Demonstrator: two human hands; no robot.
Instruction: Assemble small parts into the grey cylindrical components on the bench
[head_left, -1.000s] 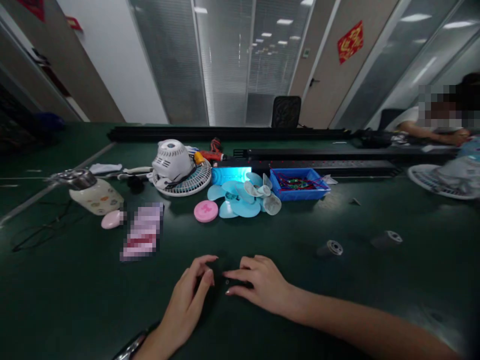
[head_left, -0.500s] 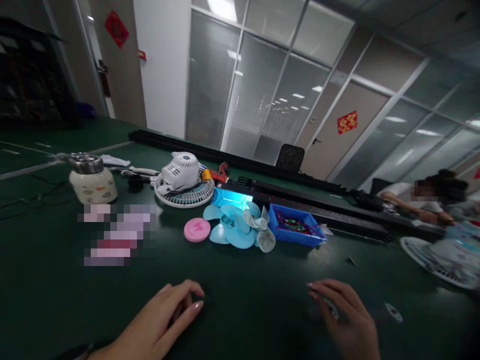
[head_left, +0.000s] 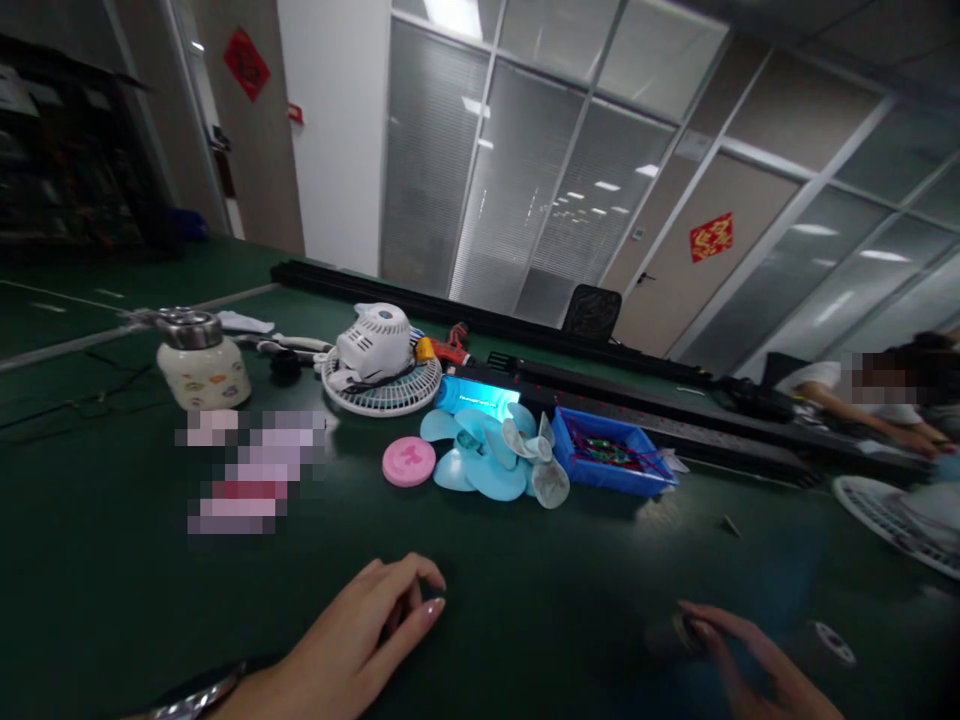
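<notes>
My left hand (head_left: 379, 630) hovers low over the green table, fingers curled, with a gap between thumb and index and nothing in it. At the lower right, my right hand (head_left: 761, 660) has its thumb and fingertips closed at the edge of a dark round part (head_left: 667, 638), blurred and partly covered. Just beyond that hand is a second dark round part with a pale disc face (head_left: 832, 643). Ahead of my hands lie pale blue fan blades (head_left: 491, 470), with a smaller whitish fan blade (head_left: 551, 483) against them, and a pink round disc (head_left: 409, 461).
A blue bin (head_left: 619, 475) holds wired circuit boards. Behind the blades are a lit screen (head_left: 480, 398), a white fan housing on its grille (head_left: 375, 345) and a red tool (head_left: 454, 350). A cream jar (head_left: 202, 375) stands left. Another person (head_left: 832, 390) sits far right near a white grille (head_left: 862, 500).
My right hand has moved right and down, its fingertips coming to the dark round part. My left hand keeps its curled pose slightly farther right in view. The whole view has shifted a little.
</notes>
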